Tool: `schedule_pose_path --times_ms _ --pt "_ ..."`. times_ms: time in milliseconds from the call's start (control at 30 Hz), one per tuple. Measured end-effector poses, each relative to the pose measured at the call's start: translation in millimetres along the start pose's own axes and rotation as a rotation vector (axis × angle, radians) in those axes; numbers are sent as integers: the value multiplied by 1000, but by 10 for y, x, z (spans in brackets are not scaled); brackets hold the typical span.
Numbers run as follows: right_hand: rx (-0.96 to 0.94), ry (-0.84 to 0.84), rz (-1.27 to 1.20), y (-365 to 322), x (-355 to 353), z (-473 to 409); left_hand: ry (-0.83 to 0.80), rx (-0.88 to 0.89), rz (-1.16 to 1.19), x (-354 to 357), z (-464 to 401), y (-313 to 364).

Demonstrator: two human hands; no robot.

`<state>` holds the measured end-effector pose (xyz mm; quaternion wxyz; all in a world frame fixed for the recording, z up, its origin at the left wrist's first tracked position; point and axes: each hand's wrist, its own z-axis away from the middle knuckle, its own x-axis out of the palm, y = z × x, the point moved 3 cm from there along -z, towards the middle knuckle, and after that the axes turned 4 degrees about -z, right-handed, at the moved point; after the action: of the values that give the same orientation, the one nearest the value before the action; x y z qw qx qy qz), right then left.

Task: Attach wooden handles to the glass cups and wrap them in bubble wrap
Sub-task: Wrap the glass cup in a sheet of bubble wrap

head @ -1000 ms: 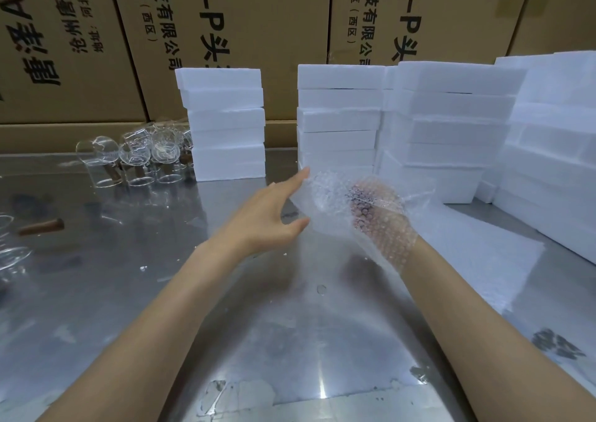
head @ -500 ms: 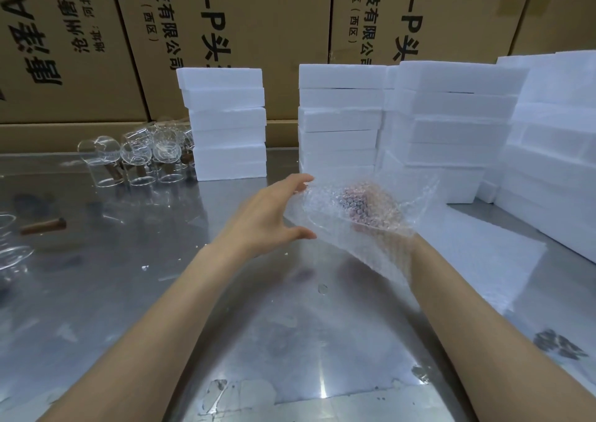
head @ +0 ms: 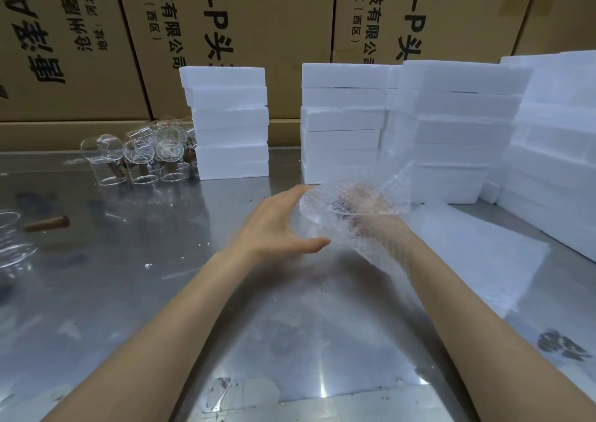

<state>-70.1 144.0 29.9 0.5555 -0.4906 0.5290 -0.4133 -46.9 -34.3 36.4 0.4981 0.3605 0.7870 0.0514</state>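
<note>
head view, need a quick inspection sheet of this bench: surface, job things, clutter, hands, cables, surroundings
surface: reflective metal table, smudged.
job's things: clear bubble wrap sheet around a glass cup with a brown handle; cluster of clear glass cups far left; flat bubble wrap pile at right.
clutter: loose brown wooden handle at left.
hands: left hand open against the wrap; right hand under the wrap, grip unclear.
cables: nothing seen.
surroundings: stacked white foam blocks; brown cardboard boxes behind.

Both bare forearms reach forward. Left hand (head: 277, 224) cupped, fingers and thumb spread, touching the bubble wrap (head: 351, 208). Right hand (head: 367, 215) is under the wrap, blurred, grip unclear.
</note>
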Motion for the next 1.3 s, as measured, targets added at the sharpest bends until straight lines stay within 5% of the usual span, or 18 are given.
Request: schedule_pose_path --times_ms 200,300,400,800,1067,1300 --pt "-333 232 315 -188 33 -62 159 -392 4 -34 -13 -388" --pt "-535 475 200 -274 -46 25 192 -576 402 -27 -15 -547" --pt "-509 610 33 -257 -149 18 141 -610 836 -15 -15 -537" --pt "-113 182 -113 -119 -32 -100 -151 -336 1027 151 -66 -338" --pt "-332 259 -2 -218 -35 -26 -278 -262 657 217 -6 -149" --pt "-381 137 30 -255 177 34 -255 -184 464 251 -17 -68"
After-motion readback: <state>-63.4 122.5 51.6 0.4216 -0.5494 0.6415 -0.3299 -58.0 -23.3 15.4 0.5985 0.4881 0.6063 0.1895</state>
